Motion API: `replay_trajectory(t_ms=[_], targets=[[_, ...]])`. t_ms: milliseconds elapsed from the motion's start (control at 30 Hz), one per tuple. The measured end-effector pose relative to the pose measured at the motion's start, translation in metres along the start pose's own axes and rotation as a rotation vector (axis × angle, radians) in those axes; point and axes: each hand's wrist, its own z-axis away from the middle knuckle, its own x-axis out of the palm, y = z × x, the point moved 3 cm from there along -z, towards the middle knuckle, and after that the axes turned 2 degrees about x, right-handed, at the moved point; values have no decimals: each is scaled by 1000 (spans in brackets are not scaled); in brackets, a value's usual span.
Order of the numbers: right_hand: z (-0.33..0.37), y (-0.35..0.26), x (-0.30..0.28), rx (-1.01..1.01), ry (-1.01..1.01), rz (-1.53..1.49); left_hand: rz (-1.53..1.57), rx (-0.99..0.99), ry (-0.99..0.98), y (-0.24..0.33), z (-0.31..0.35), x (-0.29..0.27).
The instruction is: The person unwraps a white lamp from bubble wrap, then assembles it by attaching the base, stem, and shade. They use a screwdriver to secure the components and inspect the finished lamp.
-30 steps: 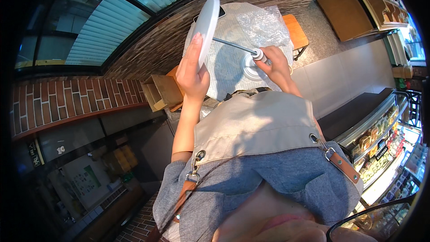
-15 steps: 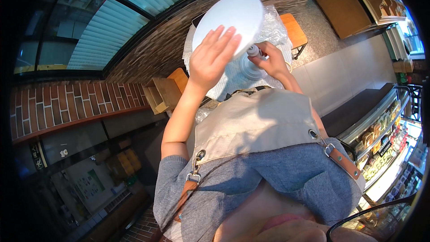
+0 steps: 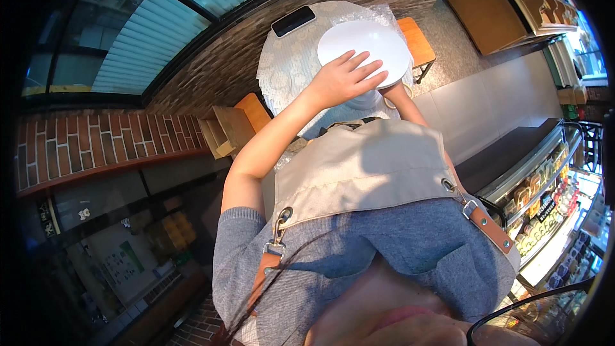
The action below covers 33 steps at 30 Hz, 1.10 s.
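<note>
A round white plate (image 3: 366, 40), apparently the top of a cake stand, is nearly level over the table. My left hand (image 3: 346, 77) lies on its near part, fingers stretched out and spread. Under the plate's right near edge is my right hand (image 3: 398, 91); its fingers are hidden by the plate, so its grip cannot be made out. Part of a pale round base (image 3: 364, 100) shows below the plate, close to my left wrist. The plate covers the stem and the place where it meets the base.
A lace-covered round table (image 3: 282, 64) carries a dark phone (image 3: 293, 21) at the far left and bubble wrap (image 3: 386, 16) behind the plate. An orange stool (image 3: 416, 41) stands right, a cardboard box (image 3: 221, 131) left. A glass display case (image 3: 532, 198) is farther right.
The white plate has moved right and tipped from steeply tilted to nearly level, over the stem that my right hand was holding. My left hand moved with it, and the phone is now uncovered.
</note>
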Motion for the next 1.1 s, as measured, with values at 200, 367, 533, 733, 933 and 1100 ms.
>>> replay_trajectory(t_ms=[200,367,533,733,933,1100], targets=[[0,9,-1,-1,20,26,45,-8,69,5,7,3],[-9,8,-2,-6,47,24,128,-106,62,-5,18,8],[-20,11,-8,12,81,22,139,-382,133,-14,41,-7],[-23,4,-27,83,150,-44,414,-906,258,-4,107,48],[-23,1,-53,389,135,-391,858,-1072,170,25,149,143],[-36,-26,-73,491,181,-637,790,-948,5,35,125,163]])
